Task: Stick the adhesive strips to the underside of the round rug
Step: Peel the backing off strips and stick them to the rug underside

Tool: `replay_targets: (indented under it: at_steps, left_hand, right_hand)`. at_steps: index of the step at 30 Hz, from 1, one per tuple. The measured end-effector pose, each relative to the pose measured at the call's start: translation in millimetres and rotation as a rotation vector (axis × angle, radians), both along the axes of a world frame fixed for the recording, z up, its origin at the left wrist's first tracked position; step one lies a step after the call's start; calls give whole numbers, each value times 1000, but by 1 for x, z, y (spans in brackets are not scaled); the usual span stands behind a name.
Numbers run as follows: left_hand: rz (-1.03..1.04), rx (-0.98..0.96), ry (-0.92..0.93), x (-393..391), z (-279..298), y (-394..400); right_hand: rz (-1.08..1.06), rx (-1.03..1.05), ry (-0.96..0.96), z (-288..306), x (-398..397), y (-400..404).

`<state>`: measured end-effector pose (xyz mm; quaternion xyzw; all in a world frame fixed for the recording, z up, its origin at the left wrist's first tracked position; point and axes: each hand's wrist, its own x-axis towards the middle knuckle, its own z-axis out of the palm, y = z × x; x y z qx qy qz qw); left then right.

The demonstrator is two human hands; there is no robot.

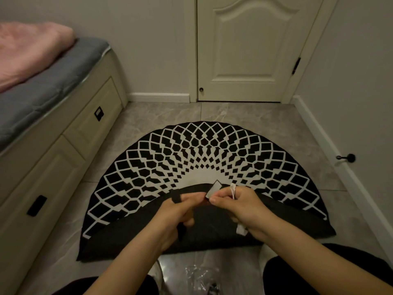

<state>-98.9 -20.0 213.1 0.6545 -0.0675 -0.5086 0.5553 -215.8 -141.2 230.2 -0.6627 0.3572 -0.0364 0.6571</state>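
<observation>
Head view, both hands together above folded black-and-white patterned round rug (204, 150), left hand (182, 211) and right hand (240, 207) pinching small white-backed adhesive strip (214, 188).

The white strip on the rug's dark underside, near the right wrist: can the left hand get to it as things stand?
Probably not at once. The left hand holds black strips and pinches a white-backed strip together with the right hand, whose wrist lies across part of the white strip.

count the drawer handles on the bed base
2 dark recessed handles on the bed base: the far handle on the upper drawer front, and the near handle on the lower front. More may lie outside the view.
</observation>
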Motion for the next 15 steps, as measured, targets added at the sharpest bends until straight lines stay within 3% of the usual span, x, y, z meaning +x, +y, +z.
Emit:
replay_targets:
  at_steps: [3,11,15]
  left_hand:
    - [-17,-46,22,-2,-1,1]
    - [-34,-93,12,-6,5,3]
    - [-107,-47,-146,-7,9,5]
  right_hand:
    - [-16,192,42,-3,1,-2]
    - [57,392,62,-5,2,-9]
    - [112,435,98,-3,0,-14]
